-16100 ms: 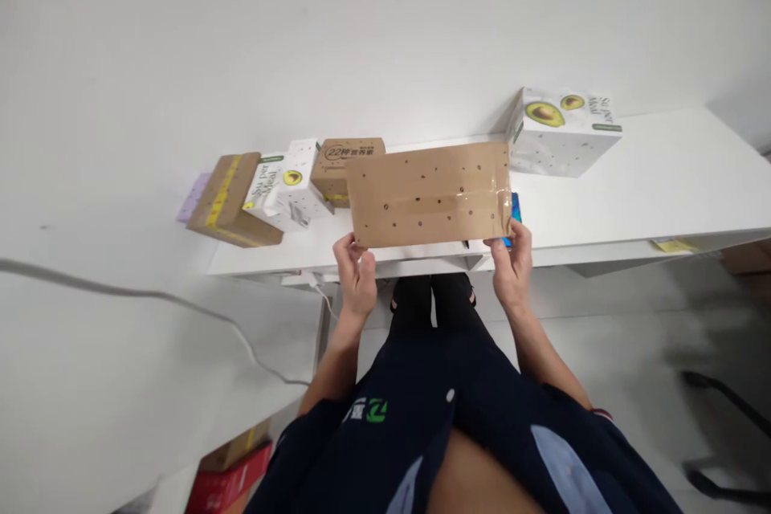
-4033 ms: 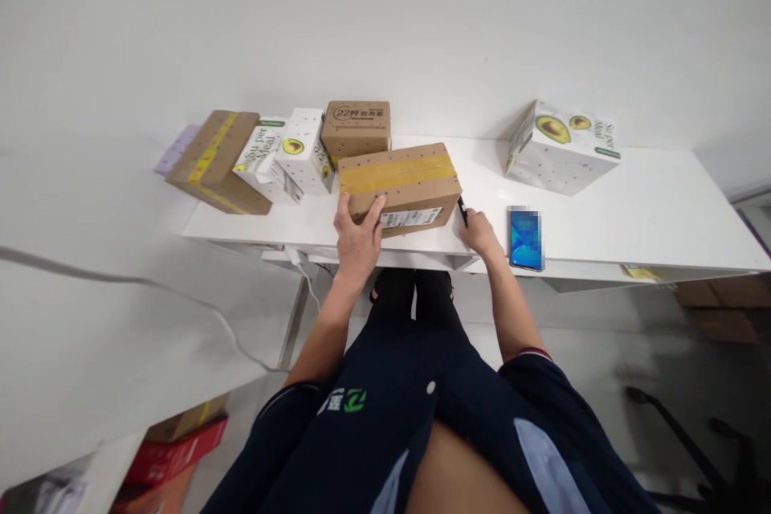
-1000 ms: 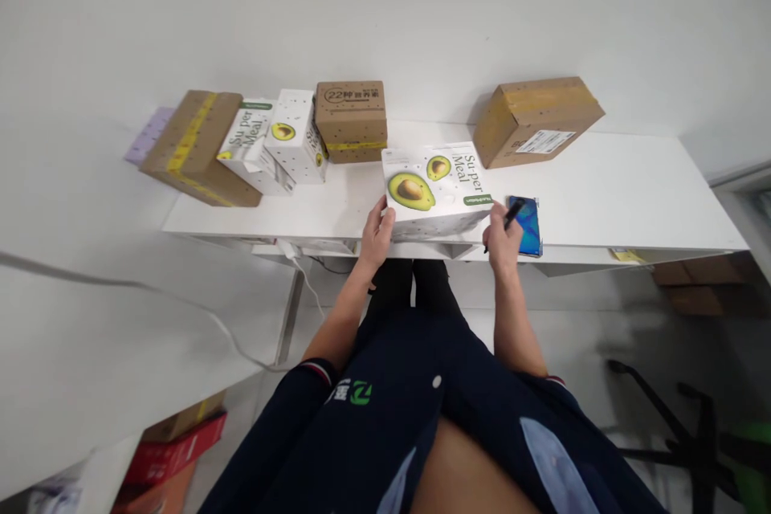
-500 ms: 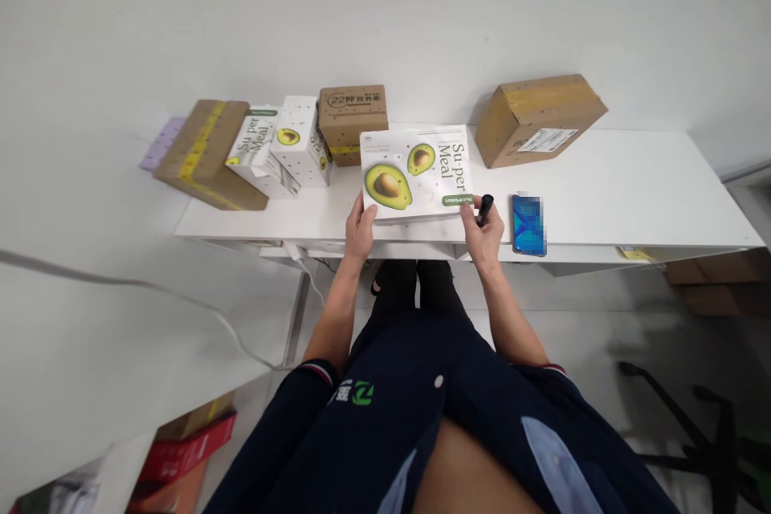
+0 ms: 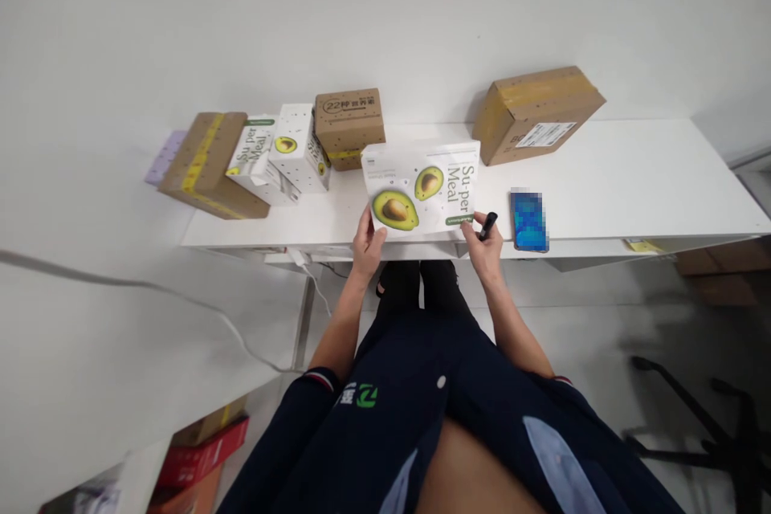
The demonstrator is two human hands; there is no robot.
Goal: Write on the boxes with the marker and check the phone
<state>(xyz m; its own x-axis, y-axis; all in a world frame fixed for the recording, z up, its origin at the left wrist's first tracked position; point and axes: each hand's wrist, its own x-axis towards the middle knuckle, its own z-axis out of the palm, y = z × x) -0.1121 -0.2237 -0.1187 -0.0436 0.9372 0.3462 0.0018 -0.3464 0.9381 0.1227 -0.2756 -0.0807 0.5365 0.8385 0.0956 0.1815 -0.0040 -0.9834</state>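
Between my hands is a white box [image 5: 415, 189] printed with two avocado halves and "Su-per Meal", held tilted over the front of the desk. My left hand [image 5: 367, 247] grips its lower left corner, thumb on the printed face. At the lower right corner, my right hand [image 5: 485, 247] pinches the same box. A dark, short pen-like object [image 5: 488, 226], perhaps a marker or a cutter, is also tucked in the right hand and points up and to the right. The fingers behind the box are hidden.
On the white desk [image 5: 614, 193], a phone [image 5: 530, 222] lies to the right. A taped cardboard box [image 5: 539, 116] stands behind it. Cardboard boxes [image 5: 208, 165] and white avocado boxes [image 5: 293, 148] line the left side. A cable [image 5: 316, 289] hangs below; an office chair base [image 5: 711, 442] is at lower right.
The white box has come slightly down and closer to me, and its top has tilted up. Both hands moved with it, keeping their hold. The view has shifted a little.
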